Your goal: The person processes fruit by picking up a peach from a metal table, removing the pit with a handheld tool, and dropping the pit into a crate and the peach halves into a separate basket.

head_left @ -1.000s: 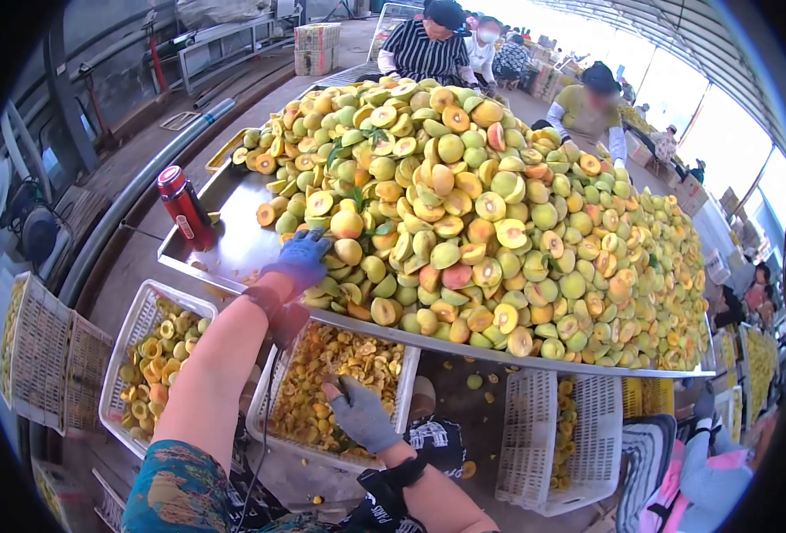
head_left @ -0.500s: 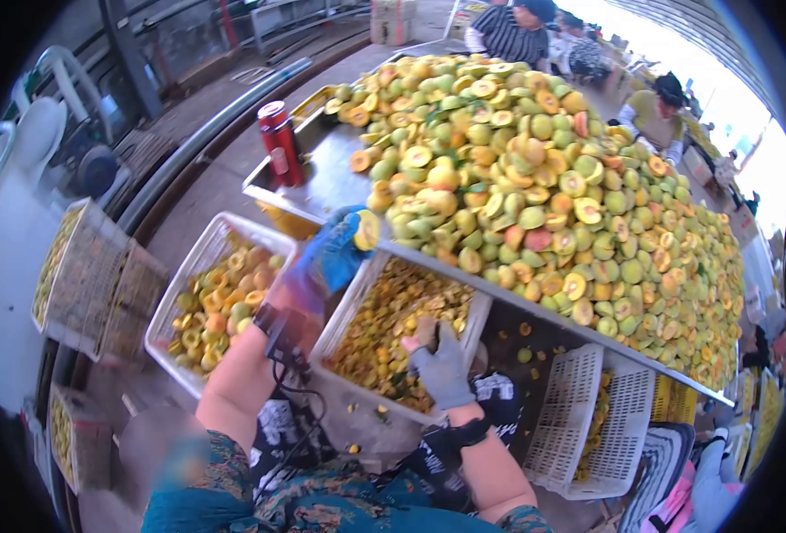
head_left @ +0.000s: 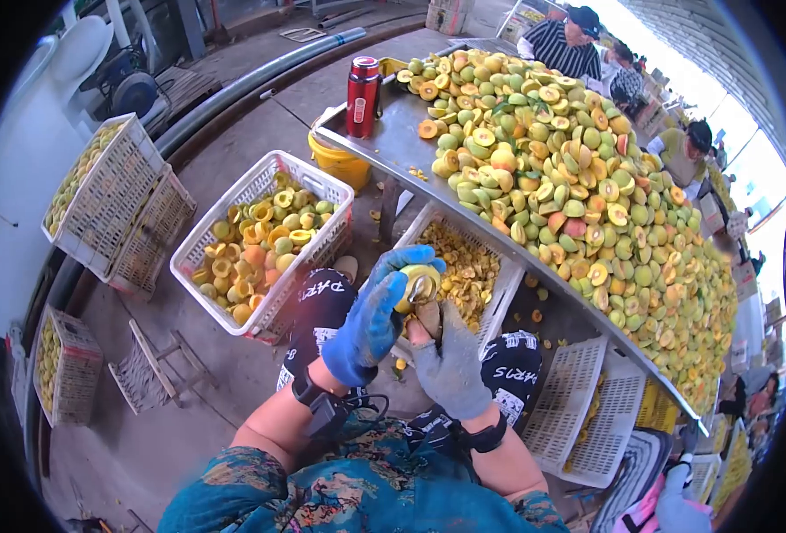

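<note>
In front of my lap, my left hand (head_left: pixel 366 324), in a blue glove, has its fingers closed round a yellow-green peach half (head_left: pixel 423 274), cut face toward my right hand. My right hand (head_left: pixel 453 364), in a grey glove, is closed on a small pitting tool (head_left: pixel 426 290). Its curved metal end sits at the middle of the cut fruit; my fingers hide most of the handle. Beyond both hands, a white crate (head_left: pixel 505 297) holds yellow peach scraps (head_left: pixel 464 266). A large heap of halved peaches (head_left: pixel 553 178) covers the metal table (head_left: pixel 402 160).
A white crate of hollowed peach halves (head_left: pixel 199 233) stands on the left. A red flask (head_left: pixel 363 98) rests on the table corner, above a yellow bucket (head_left: pixel 335 164). Nested white crates (head_left: pixel 579 409) lie at right, a wooden stool (head_left: pixel 157 369) at left. Other people work behind the heap.
My left hand has come from the table edge down to my right hand, bringing the peach half. The tool now meets the fruit. The view has shifted, showing the left crate fully.
</note>
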